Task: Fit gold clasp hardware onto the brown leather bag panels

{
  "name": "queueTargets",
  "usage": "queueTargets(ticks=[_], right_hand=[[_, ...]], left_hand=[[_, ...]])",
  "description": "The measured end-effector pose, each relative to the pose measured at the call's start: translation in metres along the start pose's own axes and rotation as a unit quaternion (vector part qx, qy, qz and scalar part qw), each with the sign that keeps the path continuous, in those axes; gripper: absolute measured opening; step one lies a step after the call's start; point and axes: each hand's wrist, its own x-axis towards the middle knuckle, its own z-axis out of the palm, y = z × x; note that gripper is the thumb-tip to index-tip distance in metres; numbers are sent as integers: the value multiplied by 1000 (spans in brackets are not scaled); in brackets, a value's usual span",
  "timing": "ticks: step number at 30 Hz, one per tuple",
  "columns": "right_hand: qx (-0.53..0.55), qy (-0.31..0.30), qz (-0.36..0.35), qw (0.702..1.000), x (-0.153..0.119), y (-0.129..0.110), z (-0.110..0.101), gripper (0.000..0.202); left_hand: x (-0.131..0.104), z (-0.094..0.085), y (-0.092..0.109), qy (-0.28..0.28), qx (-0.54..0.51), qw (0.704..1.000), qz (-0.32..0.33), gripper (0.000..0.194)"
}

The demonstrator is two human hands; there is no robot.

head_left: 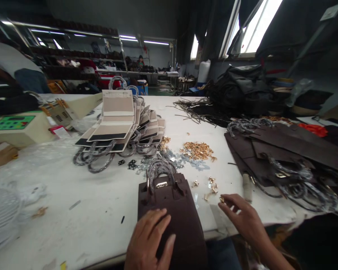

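Note:
A dark brown bag piece (183,217) lies at the table's front edge, its plastic-wrapped handles (161,168) pointing away from me and a gold clasp (161,184) near its top. My left hand (150,240) rests on the bag, fingers apart, holding nothing. To the right of the bag, my right hand (240,213) pinches a small gold metal fitting (222,199) between thumb and forefinger just above the table. Several similar gold fittings (213,187) lie between that hand and the bag. Farther back are a pile of gold pieces (197,150) and scattered grey metal plates (173,159).
Beige panels with wrapped handles (116,123) are stacked at the back left. Brown bag pieces (293,150) cover the right side, with a pale spool (246,187) beside them. A white fan (2,213) stands left. People are in the background.

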Motion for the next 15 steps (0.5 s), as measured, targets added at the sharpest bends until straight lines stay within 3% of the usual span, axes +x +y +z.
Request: queueTargets(ticks=[2, 3, 5, 8, 10, 15], right_hand=[[77, 1, -33, 996, 2, -47, 14, 24], [110, 2, -52, 993, 2, -69, 23, 22], [154, 6, -72, 985, 0, -104, 43, 20], [181, 3, -84, 980, -7, -131, 72, 17], [188, -8, -98, 977, -11, -136, 86, 11], [191, -37, -96, 976, -14, -132, 91, 12]], left_hand=[[5, -1, 16, -40, -130, 988, -79, 40], [9, -1, 23, -64, -201, 968, -139, 39], [16, 1, 32, -92, -340, 900, -257, 38], [24, 1, 33, -74, -475, 808, -342, 38], [26, -1, 29, -42, -479, 798, -362, 32], [23, -2, 21, 0, -407, 840, -358, 25]])
